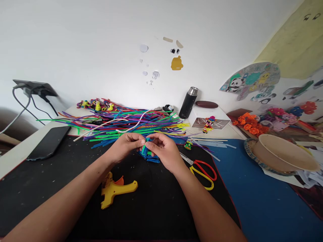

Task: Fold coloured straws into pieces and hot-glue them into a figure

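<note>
Both my left hand (129, 145) and my right hand (164, 150) are closed around a small blue and green pipe-cleaner piece (144, 150), pinched between thumbs and fingertips. The fingers cover part of it, so its full shape is hidden. Just below and behind it, several short blue and green pieces (153, 160) lie on the black mat. Beyond my hands spreads a large heap of coloured pipe cleaners (136, 121). A yellow glue gun (118, 190) with an orange trigger rests near my left forearm. Scissors (202, 169) with red and yellow handles lie right of my right hand.
On the left lies a black phone (49, 143), below a wall socket (35, 88) with cables. At the back stand a black flask (188, 103) and a white box (210, 117). A small green figure (188, 144) sits near the scissors. A beige bowl (285, 153) is at right.
</note>
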Demonstrator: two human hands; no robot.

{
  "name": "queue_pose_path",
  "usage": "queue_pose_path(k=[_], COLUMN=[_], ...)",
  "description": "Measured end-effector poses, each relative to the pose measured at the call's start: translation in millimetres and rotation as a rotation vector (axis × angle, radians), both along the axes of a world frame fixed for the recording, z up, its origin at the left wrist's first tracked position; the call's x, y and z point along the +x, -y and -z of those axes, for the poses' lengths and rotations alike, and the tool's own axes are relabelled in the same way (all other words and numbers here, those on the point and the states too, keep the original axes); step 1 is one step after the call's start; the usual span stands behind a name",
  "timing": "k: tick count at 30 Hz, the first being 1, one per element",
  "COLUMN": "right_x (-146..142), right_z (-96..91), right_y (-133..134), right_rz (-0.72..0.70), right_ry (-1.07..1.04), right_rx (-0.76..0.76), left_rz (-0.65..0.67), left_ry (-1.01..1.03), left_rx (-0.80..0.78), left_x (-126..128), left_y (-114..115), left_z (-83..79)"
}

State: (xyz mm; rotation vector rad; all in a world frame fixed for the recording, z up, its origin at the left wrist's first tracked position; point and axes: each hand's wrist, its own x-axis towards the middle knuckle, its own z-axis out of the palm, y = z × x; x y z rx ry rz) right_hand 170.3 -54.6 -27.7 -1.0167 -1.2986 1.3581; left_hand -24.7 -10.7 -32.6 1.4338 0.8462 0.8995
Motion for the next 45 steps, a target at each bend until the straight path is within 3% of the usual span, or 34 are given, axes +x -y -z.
queue_pose_path(k=[4, 9, 17, 26, 35, 45], right_x=[-1, -3, -1, -3, -5, -3], right_z=[-1.8, 0.2, 3.5, 2.9, 2.9, 3.8], right_y=[1, 1, -4, -2, 1, 0], right_rz=[-0.051, -0.016, 0.156, 0.146, 0.056, 0.141], right_ry=[-0.071, -0.138, -0.203, -0.177, -0.173, -0.069], right_rx=[-0.033, -0.060, -0.033, -0.056, -0.048, 0.028], left_rz=[0.024, 0.060, 0.247, -0.001, -0.024, -0.013], left_ry=[0.019, 0.032, 0.102, 0.086, 0.091, 0.164], left_rx=[-0.039, -0.078, -0.012, 0.058, 0.076, -0.017], left_x=[2, 4, 6, 8, 7, 8], left_y=[1, 3, 11, 12, 11, 10], left_z=[2.6, 2.7, -7.9, -10.8, -9.7, -7.2])
